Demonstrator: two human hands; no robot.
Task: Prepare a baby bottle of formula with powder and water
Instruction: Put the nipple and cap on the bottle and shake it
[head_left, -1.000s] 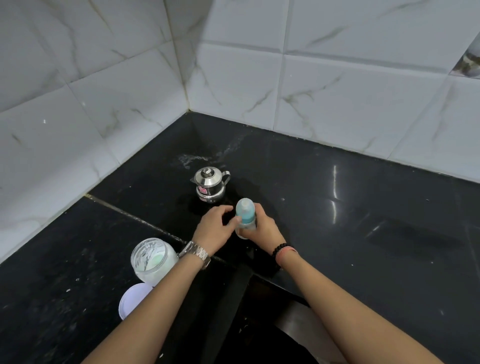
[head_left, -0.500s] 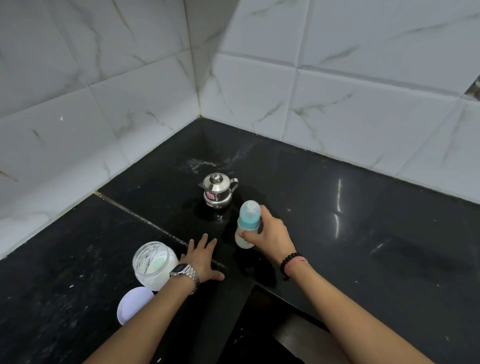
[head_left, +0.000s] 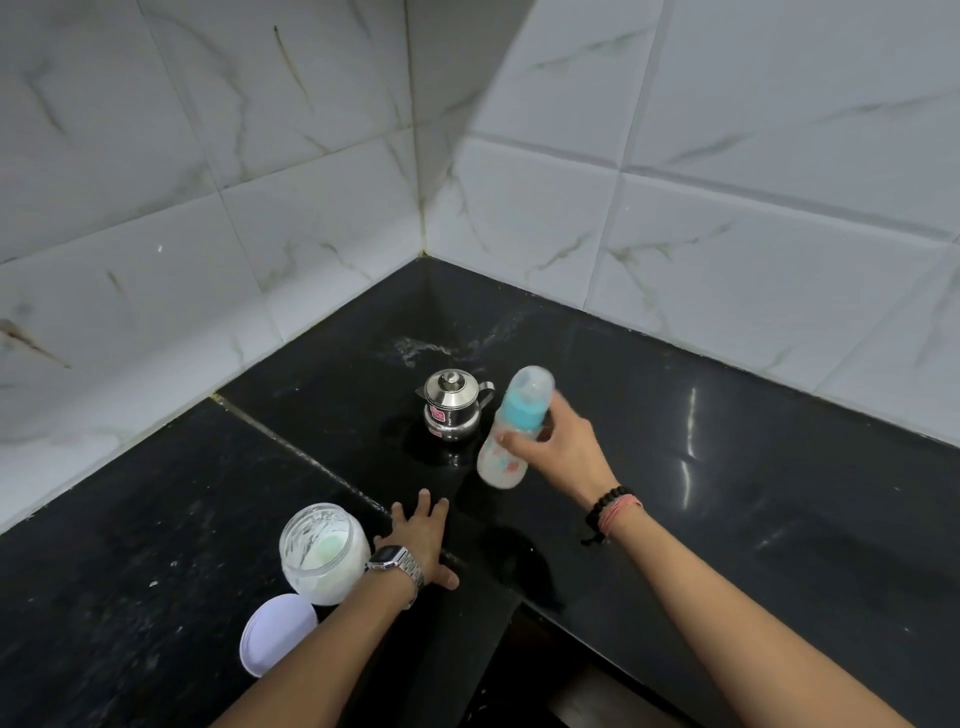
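The right hand (head_left: 558, 451) grips the bottle (head_left: 511, 431) around its middle, fingers and thumb curled round it, and holds it tilted above the desk (head_left: 727, 519), cap leaning up and to the right, base down and left. The bottle is blurred; its collar is teal and its lower part looks milky white. The right arm reaches in from the lower right, with bead and thread bands at the wrist. The left hand (head_left: 423, 540) lies flat on the desk near its front edge, fingers straight and spread, holding nothing; a metal watch (head_left: 392, 560) sits on that wrist. Just left of it stands the open jar (head_left: 323, 551) of white powder, its lid (head_left: 278, 633) lying beside it nearer the front edge. A steel pot (head_left: 452, 406) with its lid on stands toward the desk's back corner, just left of the bottle.
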